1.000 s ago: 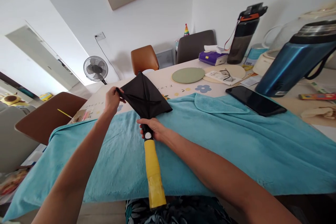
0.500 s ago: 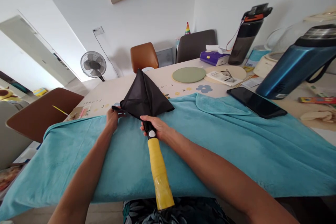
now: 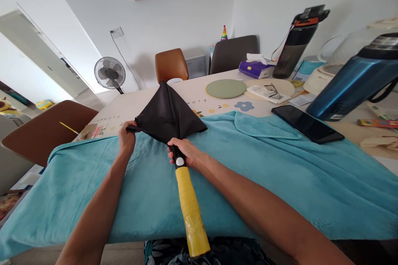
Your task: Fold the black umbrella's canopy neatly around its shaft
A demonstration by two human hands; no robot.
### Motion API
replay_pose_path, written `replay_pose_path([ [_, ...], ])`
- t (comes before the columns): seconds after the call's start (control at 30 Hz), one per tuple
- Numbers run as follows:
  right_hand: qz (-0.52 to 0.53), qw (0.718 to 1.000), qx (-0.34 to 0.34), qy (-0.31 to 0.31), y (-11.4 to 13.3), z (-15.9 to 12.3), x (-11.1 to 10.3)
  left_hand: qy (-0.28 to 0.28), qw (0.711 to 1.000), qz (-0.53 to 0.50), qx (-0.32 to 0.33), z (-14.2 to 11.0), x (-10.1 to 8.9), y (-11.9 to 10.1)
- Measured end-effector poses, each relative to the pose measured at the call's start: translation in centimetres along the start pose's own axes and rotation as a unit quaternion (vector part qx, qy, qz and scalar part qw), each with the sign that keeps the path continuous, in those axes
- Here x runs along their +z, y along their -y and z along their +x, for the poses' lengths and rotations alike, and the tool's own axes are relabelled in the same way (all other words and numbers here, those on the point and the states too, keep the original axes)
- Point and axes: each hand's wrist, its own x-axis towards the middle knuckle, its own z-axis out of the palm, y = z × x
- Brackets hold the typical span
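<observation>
A folded black umbrella lies over the turquoise blanket, its tip pointing away from me and its loose fabric flaring to both sides. Its handle is wrapped in yellow and comes back toward my lap. My right hand is closed around the black neck, just above a white button. Off to the left, my left hand pinches the outer edge of the black fabric, where a dark strap-like end sticks out. Part of the left fingers is hidden behind the cloth.
On the right are a black phone, a blue thermos and a dark water bottle. Behind lie eyeglasses, a green round mat and a purple tissue pack. Chairs and a fan stand beyond the table.
My left hand has moved left and slightly up, drawing the umbrella's fabric edge outward so it spreads wider. My right hand keeps its grip on the neck.
</observation>
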Motion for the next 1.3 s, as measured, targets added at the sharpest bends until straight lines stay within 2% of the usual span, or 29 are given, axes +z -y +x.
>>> replay_pose_path([
  [0.07,0.001,1.0,0.001,-0.006,0.1,-0.1,0.1,0.011,0.991,0.12,0.057,0.2,-0.6,0.5],
  [0.13,0.008,1.0,0.002,-0.009,0.4,-0.2,0.1,0.037,0.966,0.232,0.105,0.3,-1.1,1.0],
  [0.17,0.012,1.0,0.003,-0.01,0.6,-0.2,0.1,0.069,0.951,0.276,0.121,0.3,-1.1,1.3],
  [0.27,0.022,1.0,0.013,-0.014,1.3,-0.7,0.0,0.213,0.897,0.364,0.131,0.2,-0.9,1.7],
  [0.3,0.024,0.999,0.021,-0.014,1.5,-0.9,0.0,0.246,0.881,0.383,0.127,0.1,-0.7,1.7],
  [0.37,0.028,0.999,0.04,-0.011,2.0,-1.4,0.1,0.273,0.862,0.41,0.123,-0.1,-0.2,1.6],
  [0.43,0.029,0.998,0.054,-0.006,2.3,-1.7,0.2,0.276,0.859,0.415,0.121,-0.3,0.1,1.5],
  [0.53,0.028,0.998,0.048,-0.01,2.3,-1.8,0.2,0.266,0.878,0.391,0.075,-0.4,0.3,1.3],
  [0.6,0.023,0.999,0.035,-0.017,2.1,-1.6,0.1,0.209,0.902,0.378,0.025,-0.3,0.3,0.8],
  [0.67,0.014,0.999,0.023,-0.021,1.8,-1.2,0.0,0.111,0.926,0.362,0.0,-0.2,0.5,-0.1],
  [0.73,0.002,1.0,0.013,-0.025,1.4,-0.8,0.0,0.04,0.944,0.328,0.02,-0.3,1.3,-1.6],
  [0.77,-0.004,1.0,0.008,-0.027,1.2,-0.7,0.0,0.034,0.95,0.306,0.042,-0.4,2.0,-2.3],
  [0.83,-0.015,0.999,0.004,-0.033,1.0,-0.5,0.0,0.083,0.955,0.269,0.098,-0.7,3.7,-3.6],
  [0.93,-0.018,0.999,0.003,-0.029,0.9,-0.4,-0.1,0.197,0.931,0.27,0.146,-0.8,6.0,-3.8],
  [1.0,-0.011,1.0,0.003,-0.023,1.0,-0.5,-0.3,0.254,0.907,0.313,0.12,-0.5,6.5,-2.9],
  [1.07,-0.003,1.0,0.008,-0.02,1.2,-0.7,-0.3,0.284,0.876,0.385,0.063,0.3,5.9,-1.8],
  [1.13,0.001,1.0,0.013,-0.019,1.2,-0.9,-0.3,0.263,0.839,0.476,0.029,1.4,4.7,-1.1],
  [1.2,0.002,1.0,0.014,-0.019,1.2,-0.9,-0.2,0.195,0.814,0.544,0.048,2.5,3.6,-1.0],
  [1.23,0.003,1.0,0.015,-0.02,1.1,-0.9,-0.2,0.168,0.813,0.552,0.073,2.8,3.4,-1.2],
  [1.3,0.002,1.0,0.016,-0.022,1.0,-0.8,0.0,0.156,0.839,0.506,0.124,3.1,3.9,-1.6],
])
